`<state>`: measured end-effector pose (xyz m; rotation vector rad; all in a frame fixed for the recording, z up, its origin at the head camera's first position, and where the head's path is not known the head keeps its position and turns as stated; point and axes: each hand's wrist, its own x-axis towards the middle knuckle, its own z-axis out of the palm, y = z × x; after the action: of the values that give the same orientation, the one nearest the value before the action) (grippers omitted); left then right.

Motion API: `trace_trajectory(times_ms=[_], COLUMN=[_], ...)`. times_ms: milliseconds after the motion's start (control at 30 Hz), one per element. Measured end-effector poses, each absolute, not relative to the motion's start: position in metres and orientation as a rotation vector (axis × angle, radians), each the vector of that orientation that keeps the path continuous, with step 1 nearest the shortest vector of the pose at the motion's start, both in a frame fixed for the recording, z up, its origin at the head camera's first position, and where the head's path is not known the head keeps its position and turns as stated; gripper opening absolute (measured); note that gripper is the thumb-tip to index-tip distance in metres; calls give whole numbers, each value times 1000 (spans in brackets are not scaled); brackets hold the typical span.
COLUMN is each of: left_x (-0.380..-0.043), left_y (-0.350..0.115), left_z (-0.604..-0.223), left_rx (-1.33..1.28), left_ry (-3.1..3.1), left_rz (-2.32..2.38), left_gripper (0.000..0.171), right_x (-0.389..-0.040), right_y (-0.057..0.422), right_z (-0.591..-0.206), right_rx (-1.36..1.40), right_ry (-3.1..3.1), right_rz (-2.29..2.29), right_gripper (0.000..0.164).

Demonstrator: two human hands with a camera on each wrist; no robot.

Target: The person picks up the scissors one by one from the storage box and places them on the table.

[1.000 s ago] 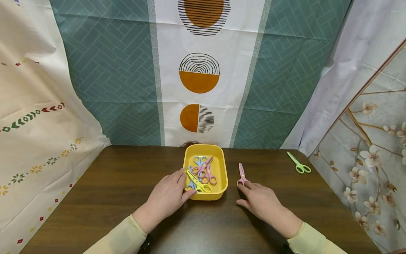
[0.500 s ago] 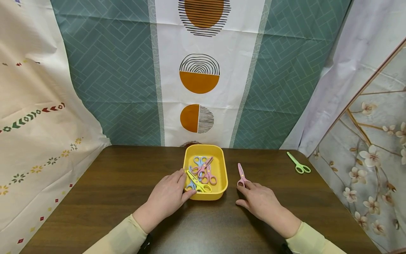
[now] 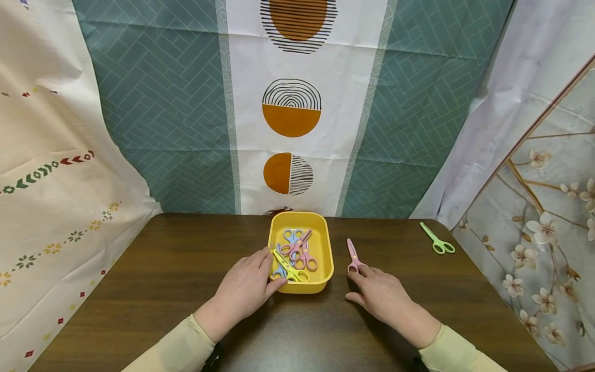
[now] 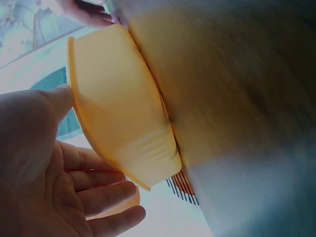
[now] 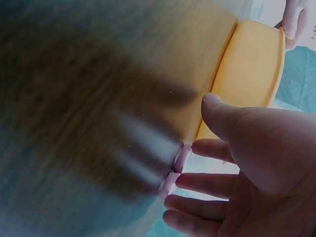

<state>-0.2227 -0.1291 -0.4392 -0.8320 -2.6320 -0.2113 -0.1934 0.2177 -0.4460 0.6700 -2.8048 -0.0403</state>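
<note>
In the head view, a yellow plastic tray holds several small scissors: blue, pink and a yellow pair on top. My left hand rests at the tray's near left corner, thumb on the rim and loosely straight fingers along the left side; the left wrist view shows the thumb touching the rim of the tray. Right of the tray, a pink pair of scissors lies on the table, blades pointing away. Fingertips of my right hand touch its handle loops, the thumb held apart from it.
Light green scissors lie at the far right of the brown wooden table. Patterned cloth hangs behind the table's back edge, with more cloth at both sides.
</note>
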Motion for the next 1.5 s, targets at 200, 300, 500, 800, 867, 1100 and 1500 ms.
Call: trace_trajectory(times_ms=[200, 300, 500, 800, 867, 1100, 1500], left_x=[-223, -222, -222, -221, -221, -221, -221], left_y=[-130, -130, -130, -129, -129, -129, -129], left_z=[-439, -439, -439, -438, -438, -437, -437], left_rx=[-837, -839, -838, -839, -841, -835, -832], left_ry=[-2632, -2632, -2633, -2633, -2628, -2646, -2642], left_rz=[-215, -215, -210, -204, -203, -206, -216], left_gripper=[75, 76, 76, 77, 77, 77, 77], right_x=[-193, -195, -195, -195, -195, -201, -215], right_y=[217, 218, 219, 219, 220, 226, 248], right_z=[-444, -445, -448, -449, -448, -444, -441], right_rx=[645, 648, 684, 701, 699, 668, 623], right_ry=[-2826, -2831, -2823, -2835, -2840, -2871, -2855], right_rz=[-24, -22, -22, -8, -8, -40, -62], right_gripper=[56, 58, 58, 58, 58, 56, 59])
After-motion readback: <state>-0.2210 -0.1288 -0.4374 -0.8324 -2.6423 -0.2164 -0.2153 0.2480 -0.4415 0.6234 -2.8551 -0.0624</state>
